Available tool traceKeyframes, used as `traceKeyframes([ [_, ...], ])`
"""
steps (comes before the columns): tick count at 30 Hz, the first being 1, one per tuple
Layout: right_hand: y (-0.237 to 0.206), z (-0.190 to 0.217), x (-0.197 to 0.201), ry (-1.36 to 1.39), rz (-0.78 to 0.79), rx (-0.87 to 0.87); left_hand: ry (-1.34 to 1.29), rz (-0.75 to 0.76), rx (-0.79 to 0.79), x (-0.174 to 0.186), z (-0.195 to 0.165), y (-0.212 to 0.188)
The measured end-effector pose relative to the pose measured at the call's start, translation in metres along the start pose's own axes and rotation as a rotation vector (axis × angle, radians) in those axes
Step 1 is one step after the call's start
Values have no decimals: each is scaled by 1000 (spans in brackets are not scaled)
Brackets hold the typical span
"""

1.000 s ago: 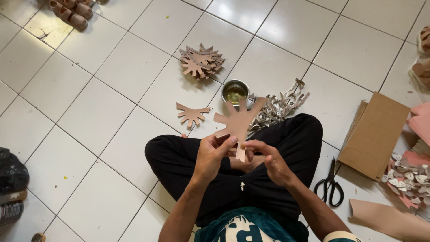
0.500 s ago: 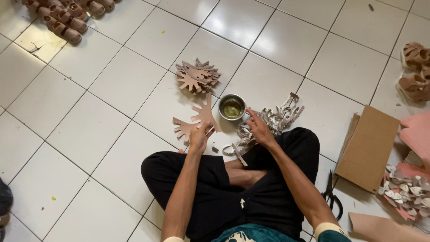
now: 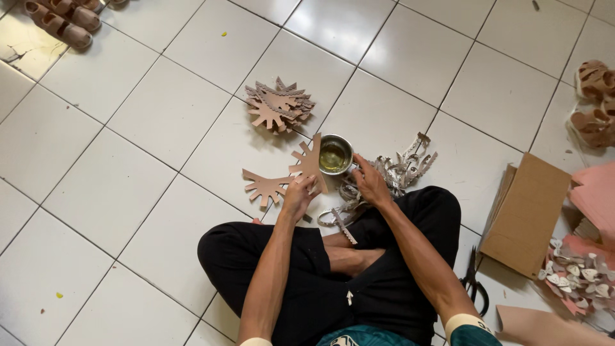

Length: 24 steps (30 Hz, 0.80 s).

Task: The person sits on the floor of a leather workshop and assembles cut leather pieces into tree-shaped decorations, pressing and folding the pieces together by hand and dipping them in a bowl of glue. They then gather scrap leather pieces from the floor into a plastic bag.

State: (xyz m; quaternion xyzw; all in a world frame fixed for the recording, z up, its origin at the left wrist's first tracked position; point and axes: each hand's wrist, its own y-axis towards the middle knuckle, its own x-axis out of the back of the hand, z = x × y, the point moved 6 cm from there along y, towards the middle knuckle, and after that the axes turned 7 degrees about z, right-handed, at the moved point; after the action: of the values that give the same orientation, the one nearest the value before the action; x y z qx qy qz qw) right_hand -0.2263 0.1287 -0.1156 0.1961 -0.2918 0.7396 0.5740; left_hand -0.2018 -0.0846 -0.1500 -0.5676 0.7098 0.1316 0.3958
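A person sits cross-legged on the white tiled floor (image 3: 96, 192). To their right a flat brown cardboard sheet (image 3: 525, 214) lies propped, with a pink sheet (image 3: 599, 192) beyond it, both plain. The left hand (image 3: 298, 195) pinches a tan, many-fingered cutout (image 3: 311, 165), held upright just above the floor, its long axis running away from the body and slightly left; a like cutout (image 3: 266, 186) lies flat just left of it, and a stack of them (image 3: 278, 106) farther ahead. The right hand (image 3: 368, 182), fingers loosely curled and holding nothing I can tell, rests on pale strips (image 3: 397, 172) beside the small metal cup (image 3: 336, 154) of yellowish liquid.
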Motion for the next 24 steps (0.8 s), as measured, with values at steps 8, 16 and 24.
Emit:
traceKeyframes([
  [8,-8,1,-8,-319,-70,74,-7,53,-34,11,8,4],
  [16,-92,58,33,83,-170,242,366,-279,-167,-10,-23,-43],
  [24,-184,100,35,397,287,381,407,-119,-147,-100,-48,-143],
])
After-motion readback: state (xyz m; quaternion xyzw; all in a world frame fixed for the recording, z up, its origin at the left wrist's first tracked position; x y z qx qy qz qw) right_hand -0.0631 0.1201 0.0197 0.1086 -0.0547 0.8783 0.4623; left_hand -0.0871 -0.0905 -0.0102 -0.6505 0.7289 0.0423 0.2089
